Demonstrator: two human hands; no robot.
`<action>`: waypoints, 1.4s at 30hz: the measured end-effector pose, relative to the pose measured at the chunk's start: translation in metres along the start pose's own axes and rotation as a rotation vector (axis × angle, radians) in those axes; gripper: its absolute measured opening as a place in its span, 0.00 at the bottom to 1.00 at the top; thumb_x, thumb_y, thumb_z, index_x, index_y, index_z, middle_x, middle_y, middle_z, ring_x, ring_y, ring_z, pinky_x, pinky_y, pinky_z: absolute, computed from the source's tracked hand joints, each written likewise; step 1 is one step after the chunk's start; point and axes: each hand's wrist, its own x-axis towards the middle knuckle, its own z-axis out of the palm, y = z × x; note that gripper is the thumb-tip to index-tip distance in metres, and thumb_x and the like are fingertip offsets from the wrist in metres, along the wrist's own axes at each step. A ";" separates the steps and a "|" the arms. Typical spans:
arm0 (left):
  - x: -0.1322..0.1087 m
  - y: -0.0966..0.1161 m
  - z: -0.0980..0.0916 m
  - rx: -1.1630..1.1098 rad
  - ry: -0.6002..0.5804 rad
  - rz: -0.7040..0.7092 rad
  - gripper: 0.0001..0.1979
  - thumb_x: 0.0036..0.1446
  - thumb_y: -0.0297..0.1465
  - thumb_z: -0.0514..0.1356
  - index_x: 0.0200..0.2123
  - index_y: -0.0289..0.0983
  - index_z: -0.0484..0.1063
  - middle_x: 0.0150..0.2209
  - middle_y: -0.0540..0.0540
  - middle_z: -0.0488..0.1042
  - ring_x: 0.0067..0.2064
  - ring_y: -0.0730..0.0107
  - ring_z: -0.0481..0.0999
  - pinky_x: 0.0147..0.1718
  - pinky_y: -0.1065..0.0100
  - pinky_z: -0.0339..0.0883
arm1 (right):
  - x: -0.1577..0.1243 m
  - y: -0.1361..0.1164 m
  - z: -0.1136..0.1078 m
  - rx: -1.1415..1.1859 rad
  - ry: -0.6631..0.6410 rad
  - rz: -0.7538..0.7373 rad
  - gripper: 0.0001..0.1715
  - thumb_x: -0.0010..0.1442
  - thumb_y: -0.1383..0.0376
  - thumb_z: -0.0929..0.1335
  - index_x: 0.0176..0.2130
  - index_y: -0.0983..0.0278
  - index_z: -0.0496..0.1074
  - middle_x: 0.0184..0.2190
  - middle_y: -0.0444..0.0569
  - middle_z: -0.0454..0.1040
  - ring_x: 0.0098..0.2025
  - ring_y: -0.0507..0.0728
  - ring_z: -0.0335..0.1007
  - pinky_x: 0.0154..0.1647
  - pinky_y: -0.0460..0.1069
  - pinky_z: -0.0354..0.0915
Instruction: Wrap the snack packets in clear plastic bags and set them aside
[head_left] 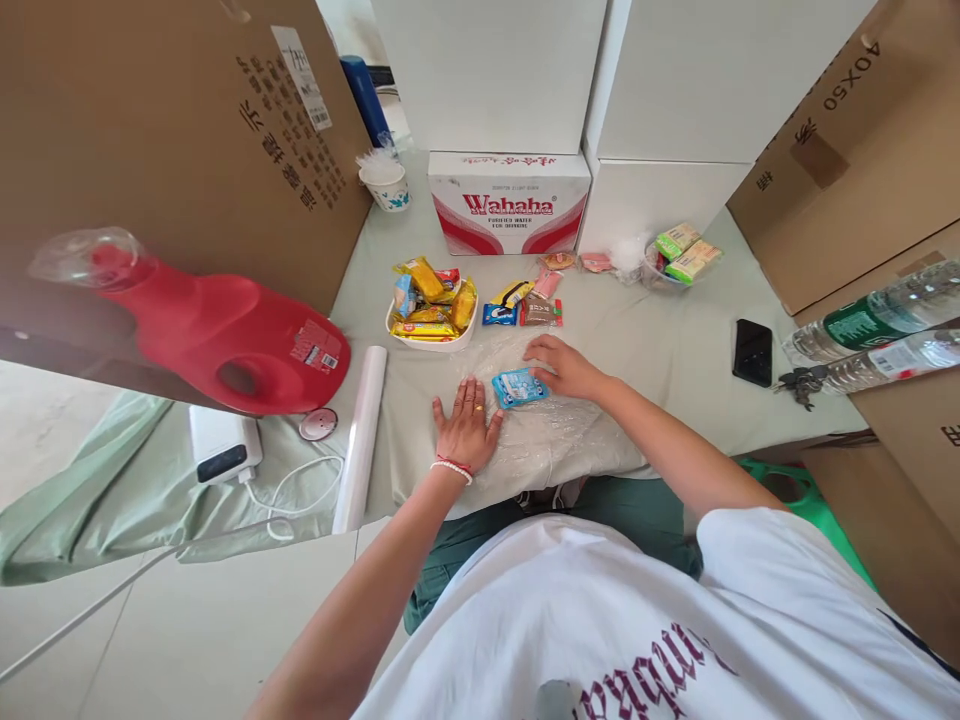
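A small light-blue packet (519, 388) lies on a sheet of clear plastic film (570, 440) spread over the cloth. Just left of the packet, my left hand (463, 425) rests flat on the film with its fingers spread. My right hand (564, 368) is at the packet's right end, fingers curved and apart, the thumb side touching or very close to its edge. Beyond my hands sit several small wrapped snacks (541, 312). To their left is a white bowl (435, 345) full of yellow-wrapped snacks (424, 280).
Left of me are a white roll (360, 440), a red jug (225, 330) and a power bank (223, 440) with a cable. A Wahaha carton (510, 205) stands at the back. On the right are a snack bowl (664, 275), a phone (752, 352) and bottles (870, 330).
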 end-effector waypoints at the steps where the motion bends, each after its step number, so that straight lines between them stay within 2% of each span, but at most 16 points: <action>1: 0.000 -0.001 -0.001 -0.013 -0.004 -0.005 0.34 0.73 0.43 0.41 0.75 0.34 0.52 0.76 0.33 0.51 0.77 0.50 0.51 0.71 0.30 0.36 | -0.019 0.002 0.000 0.037 0.051 -0.014 0.24 0.72 0.59 0.62 0.61 0.65 0.72 0.61 0.62 0.70 0.63 0.64 0.65 0.66 0.63 0.63; 3: -0.002 -0.003 -0.002 -0.036 -0.013 -0.013 0.33 0.73 0.42 0.40 0.75 0.35 0.52 0.76 0.35 0.51 0.77 0.51 0.52 0.72 0.32 0.37 | -0.062 0.004 0.002 0.062 0.051 -0.030 0.27 0.73 0.54 0.63 0.65 0.61 0.69 0.65 0.60 0.68 0.66 0.64 0.65 0.68 0.65 0.62; 6: -0.008 -0.008 -0.003 -0.049 -0.023 -0.008 0.33 0.72 0.41 0.41 0.75 0.36 0.52 0.76 0.36 0.52 0.77 0.52 0.52 0.72 0.32 0.36 | -0.128 -0.002 0.016 0.017 -0.073 -0.002 0.34 0.71 0.50 0.65 0.70 0.59 0.64 0.71 0.60 0.62 0.72 0.66 0.59 0.72 0.68 0.57; 8: -0.015 -0.012 -0.003 -0.048 -0.036 0.008 0.33 0.72 0.41 0.42 0.75 0.36 0.52 0.76 0.36 0.52 0.77 0.53 0.52 0.72 0.32 0.34 | -0.164 -0.011 0.028 -0.015 -0.086 0.028 0.38 0.71 0.49 0.66 0.72 0.58 0.61 0.73 0.60 0.59 0.74 0.67 0.55 0.74 0.70 0.53; 12: -0.031 -0.019 -0.006 -0.042 -0.022 -0.005 0.33 0.72 0.41 0.44 0.75 0.36 0.54 0.76 0.36 0.51 0.77 0.52 0.52 0.73 0.35 0.36 | -0.202 -0.033 0.050 -0.033 -0.006 0.093 0.46 0.66 0.46 0.70 0.75 0.54 0.56 0.74 0.59 0.57 0.74 0.69 0.55 0.73 0.72 0.56; 15: -0.041 -0.025 -0.015 -0.047 0.026 0.057 0.31 0.70 0.38 0.47 0.73 0.37 0.59 0.76 0.36 0.53 0.77 0.51 0.49 0.74 0.38 0.35 | -0.210 -0.042 0.058 -0.041 0.094 0.122 0.38 0.67 0.50 0.70 0.71 0.51 0.62 0.71 0.57 0.63 0.71 0.70 0.61 0.70 0.73 0.60; 18: -0.050 -0.032 -0.024 -0.140 -0.094 0.362 0.32 0.66 0.34 0.51 0.72 0.41 0.60 0.73 0.39 0.62 0.76 0.54 0.54 0.75 0.42 0.34 | -0.208 -0.042 0.057 -0.015 0.168 0.133 0.21 0.70 0.60 0.65 0.60 0.49 0.75 0.64 0.54 0.72 0.65 0.69 0.69 0.64 0.73 0.68; 20: -0.056 -0.037 -0.028 -0.211 -0.217 0.530 0.35 0.64 0.38 0.56 0.73 0.41 0.59 0.71 0.38 0.64 0.75 0.53 0.57 0.75 0.43 0.38 | -0.203 -0.039 0.051 0.034 0.197 0.144 0.18 0.71 0.62 0.63 0.53 0.49 0.79 0.58 0.53 0.76 0.60 0.68 0.72 0.58 0.70 0.73; 22: -0.059 -0.042 -0.029 -0.250 -0.283 0.572 0.37 0.62 0.45 0.60 0.71 0.41 0.61 0.71 0.36 0.65 0.75 0.50 0.58 0.74 0.41 0.42 | -0.195 -0.035 0.042 0.095 0.209 0.152 0.18 0.72 0.61 0.62 0.49 0.51 0.80 0.55 0.53 0.78 0.56 0.66 0.74 0.54 0.68 0.75; 26: -0.054 -0.048 -0.029 -0.374 -0.271 0.465 0.20 0.69 0.43 0.53 0.54 0.42 0.78 0.64 0.39 0.75 0.70 0.58 0.68 0.73 0.46 0.51 | -0.173 -0.029 0.017 0.209 0.195 0.170 0.17 0.73 0.58 0.61 0.46 0.53 0.79 0.47 0.53 0.81 0.49 0.64 0.76 0.52 0.64 0.74; 29: -0.034 -0.049 -0.032 -0.490 -0.215 0.311 0.20 0.71 0.41 0.47 0.47 0.43 0.78 0.54 0.42 0.82 0.61 0.62 0.77 0.70 0.53 0.59 | -0.155 -0.022 0.001 0.271 0.145 0.263 0.18 0.72 0.54 0.61 0.44 0.55 0.78 0.39 0.52 0.81 0.43 0.62 0.76 0.48 0.60 0.73; 31: -0.013 -0.047 -0.034 -0.517 -0.166 0.199 0.21 0.71 0.43 0.46 0.46 0.42 0.77 0.53 0.42 0.82 0.57 0.62 0.80 0.65 0.56 0.65 | -0.142 -0.015 -0.006 0.306 0.122 0.350 0.19 0.71 0.53 0.62 0.44 0.57 0.78 0.35 0.50 0.80 0.38 0.60 0.76 0.44 0.56 0.72; 33: 0.009 -0.042 -0.034 -0.492 -0.132 0.110 0.22 0.70 0.44 0.45 0.45 0.41 0.76 0.52 0.41 0.82 0.53 0.61 0.80 0.58 0.59 0.71 | -0.128 -0.006 -0.011 0.323 0.099 0.427 0.19 0.70 0.53 0.62 0.44 0.60 0.77 0.32 0.48 0.78 0.34 0.58 0.74 0.39 0.52 0.70; 35: 0.030 -0.036 -0.034 -0.410 -0.118 0.067 0.22 0.71 0.43 0.44 0.43 0.41 0.75 0.45 0.40 0.83 0.49 0.59 0.80 0.52 0.59 0.72 | -0.115 0.005 -0.015 0.298 0.063 0.489 0.19 0.70 0.55 0.61 0.45 0.62 0.77 0.30 0.46 0.77 0.31 0.57 0.72 0.36 0.50 0.67; 38: 0.052 -0.023 -0.030 -0.214 -0.055 0.014 0.19 0.70 0.39 0.47 0.38 0.39 0.75 0.40 0.39 0.81 0.47 0.53 0.79 0.50 0.55 0.69 | -0.094 0.019 -0.022 0.109 -0.020 0.593 0.18 0.70 0.60 0.61 0.47 0.63 0.77 0.34 0.49 0.79 0.35 0.57 0.72 0.38 0.49 0.65; 42: 0.065 -0.010 -0.019 -0.049 0.041 -0.083 0.13 0.67 0.37 0.54 0.37 0.38 0.76 0.43 0.37 0.78 0.52 0.46 0.73 0.49 0.51 0.65 | -0.060 0.026 -0.034 -0.264 -0.036 0.627 0.19 0.71 0.63 0.63 0.53 0.65 0.78 0.49 0.59 0.78 0.51 0.64 0.70 0.47 0.52 0.66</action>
